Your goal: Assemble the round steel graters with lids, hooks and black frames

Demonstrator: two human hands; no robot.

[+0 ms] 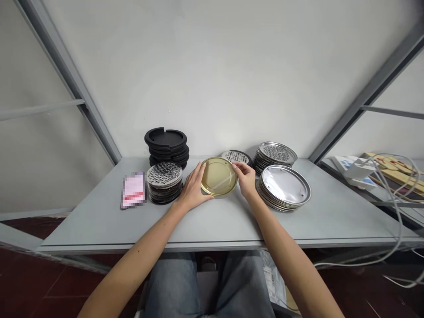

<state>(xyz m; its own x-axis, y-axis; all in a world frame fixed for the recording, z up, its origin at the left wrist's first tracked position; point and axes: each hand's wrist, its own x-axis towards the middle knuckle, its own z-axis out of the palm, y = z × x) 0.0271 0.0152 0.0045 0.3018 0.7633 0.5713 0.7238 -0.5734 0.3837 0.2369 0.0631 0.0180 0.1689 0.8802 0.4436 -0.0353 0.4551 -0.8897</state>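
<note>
A round gold-coloured metal lid (pixel 218 176) is held up over the middle of the table, its flat face tilted toward me. My left hand (pixel 192 187) grips its left edge, thumb low and fingers along the upper rim. At the right edge, my right hand (pixel 245 177) pinches the rim between thumb and fingers. Close to my left hand stands a stack of grater discs (pixel 164 174) with raised teeth. Right of my right hand is a stack of silver metal lids (pixel 285 185). Partly behind the gold lid lies a perforated metal disc (pixel 236 156) in a black ring.
Black plastic rings (pixel 166 139) are piled at the back left. Another stack of metal discs (pixel 276 152) stands at the back right. A blurred pink card (pixel 133 190) lies at the left of the grey table (pixel 212 225). White cables (pixel 394 190) hang past its right side.
</note>
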